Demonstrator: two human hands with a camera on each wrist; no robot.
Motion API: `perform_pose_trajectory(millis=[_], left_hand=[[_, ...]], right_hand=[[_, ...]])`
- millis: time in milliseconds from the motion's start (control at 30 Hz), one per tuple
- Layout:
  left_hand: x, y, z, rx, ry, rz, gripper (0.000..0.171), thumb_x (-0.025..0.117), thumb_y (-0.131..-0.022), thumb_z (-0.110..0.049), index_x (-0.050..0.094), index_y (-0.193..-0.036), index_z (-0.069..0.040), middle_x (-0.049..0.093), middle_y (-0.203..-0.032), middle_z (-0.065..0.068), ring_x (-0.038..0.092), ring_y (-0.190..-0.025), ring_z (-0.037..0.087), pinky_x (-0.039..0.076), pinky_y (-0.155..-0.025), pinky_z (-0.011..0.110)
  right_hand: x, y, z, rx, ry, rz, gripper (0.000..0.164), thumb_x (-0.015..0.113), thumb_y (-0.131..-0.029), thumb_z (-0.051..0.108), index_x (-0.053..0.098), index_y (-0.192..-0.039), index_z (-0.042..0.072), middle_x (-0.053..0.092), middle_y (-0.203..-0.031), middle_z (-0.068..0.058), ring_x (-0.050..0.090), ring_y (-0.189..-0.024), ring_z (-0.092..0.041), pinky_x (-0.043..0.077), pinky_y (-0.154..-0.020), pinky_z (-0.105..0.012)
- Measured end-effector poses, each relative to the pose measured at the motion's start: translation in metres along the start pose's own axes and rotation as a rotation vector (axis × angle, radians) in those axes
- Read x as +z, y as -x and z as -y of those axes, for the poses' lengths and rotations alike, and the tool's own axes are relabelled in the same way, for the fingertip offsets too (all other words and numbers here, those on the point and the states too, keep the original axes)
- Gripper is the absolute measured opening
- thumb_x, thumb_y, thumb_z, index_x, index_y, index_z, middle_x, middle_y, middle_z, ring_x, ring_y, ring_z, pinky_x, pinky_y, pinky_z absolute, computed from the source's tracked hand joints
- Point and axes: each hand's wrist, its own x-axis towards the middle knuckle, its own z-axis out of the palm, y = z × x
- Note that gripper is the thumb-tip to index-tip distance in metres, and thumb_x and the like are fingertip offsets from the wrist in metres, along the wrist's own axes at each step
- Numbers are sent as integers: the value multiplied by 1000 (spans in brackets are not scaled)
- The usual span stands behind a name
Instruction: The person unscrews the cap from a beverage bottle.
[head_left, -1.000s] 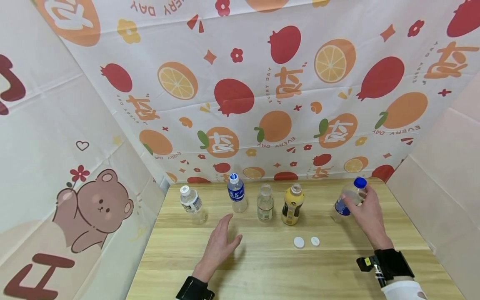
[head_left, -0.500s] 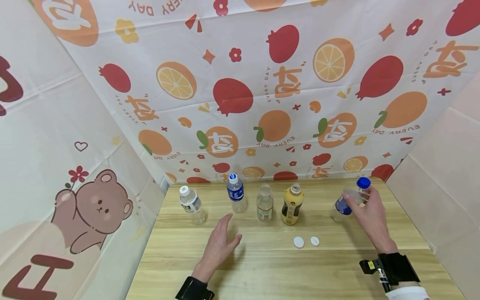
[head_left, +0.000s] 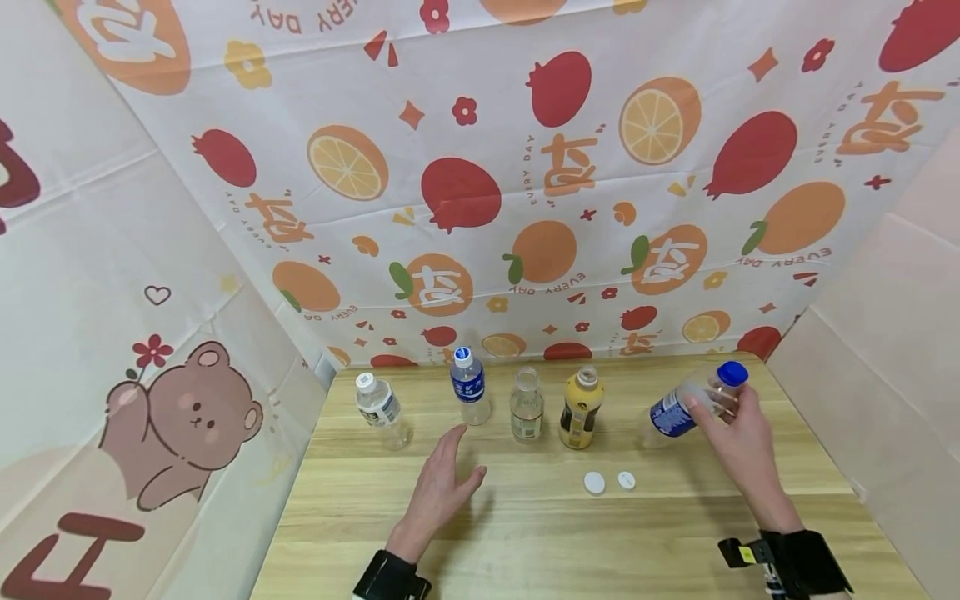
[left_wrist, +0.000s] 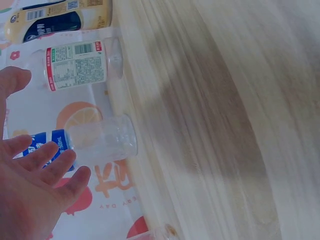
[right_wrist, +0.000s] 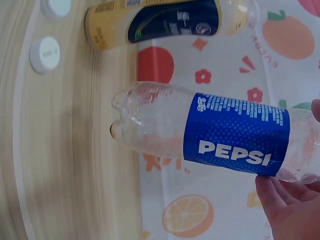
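Observation:
My right hand point(head_left: 742, 442) grips a clear Pepsi bottle point(right_wrist: 235, 132) with a blue label and a blue cap point(head_left: 732, 373). The bottle is tilted, its cap leaning right, and in the right wrist view its base looks raised off the table. My left hand point(head_left: 438, 487) hovers over the table with spread fingers and holds nothing. Closest to it stands a clear bottle with a blue label point(head_left: 468, 387) and a white cap. In the left wrist view that blue-labelled bottle point(left_wrist: 102, 140) is partly behind the fingers.
An uncapped clear bottle point(head_left: 527, 408) and a yellow bottle point(head_left: 581, 410) stand mid-table. A white-capped bottle point(head_left: 381, 412) stands at the left. Two white caps, a larger one point(head_left: 594, 483) and a smaller one point(head_left: 626, 480), lie in front of the yellow bottle. A printed cloth point(head_left: 465, 283) hangs behind.
My right hand has tilted the Pepsi bottle further, its cap going right and its base left and seemingly up. The left hand has kept its place.

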Motion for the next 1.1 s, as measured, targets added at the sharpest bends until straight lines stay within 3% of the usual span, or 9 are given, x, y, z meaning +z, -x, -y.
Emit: perform_pose_trajectory(millis=[100, 200, 467, 700, 767, 933, 1100], left_hand=[[0, -1, -1, 11, -6, 0, 76, 82, -88, -26, 44, -149, 1, 53, -147, 23, 54, -133, 38, 47, -109, 53], [0, -1, -3, 23, -12, -6, 76, 82, -88, -26, 44, -149, 0, 54, -147, 23, 55, -132, 38, 47, -109, 53], [0, -5, -15, 30, 8, 19, 78, 82, -89, -26, 43, -150, 1, 51, -149, 23, 53, -134, 39, 46, -111, 53], [4, -10, -24, 34, 24, 23, 80, 82, -88, -26, 42, -152, -2, 50, -151, 23, 52, -135, 40, 46, -110, 55], [6, -12, -26, 60, 25, 27, 79, 82, -89, -27, 41, -152, -1, 50, -151, 23, 52, -135, 39, 47, -109, 55], [10, -14, -33, 97, 26, 37, 78, 81, -89, -27, 42, -151, 1, 51, -150, 22, 53, -135, 37, 48, -108, 54], [14, -14, -40, 93, 39, 58, 79, 82, -89, -28, 42, -152, -1, 49, -152, 20, 52, -136, 36, 47, -109, 54]], right_hand=[[4, 5, 5, -31, -44, 13, 63, 70, -100, 24, 39, -145, -8, 55, -135, -28, 54, -109, 2, 39, -85, 1], [9, 11, 9, -60, -104, 32, 60, 68, -101, 18, 37, -145, -8, 55, -135, -26, 49, -106, 15, 42, -87, 0], [20, 21, 23, -108, -213, 58, 52, 66, -101, 6, 38, -144, -6, 57, -130, 4, 58, -110, 9, 48, -89, -6], [28, 27, 31, -68, -219, 110, 55, 63, -103, 9, 35, -147, -5, 55, -137, -19, 53, -108, 16, 46, -87, -4], [31, 29, 31, -65, -240, 117, 54, 63, -103, 8, 35, -148, -6, 56, -135, -16, 54, -108, 15, 47, -88, -4], [41, 35, 30, -67, -305, 133, 52, 62, -103, 5, 36, -146, -7, 58, -127, 8, 58, -109, 11, 49, -89, -8], [52, 39, 33, -69, -372, 155, 50, 61, -103, 3, 36, -145, -9, 58, -126, 11, 61, -111, 5, 51, -90, -10]])
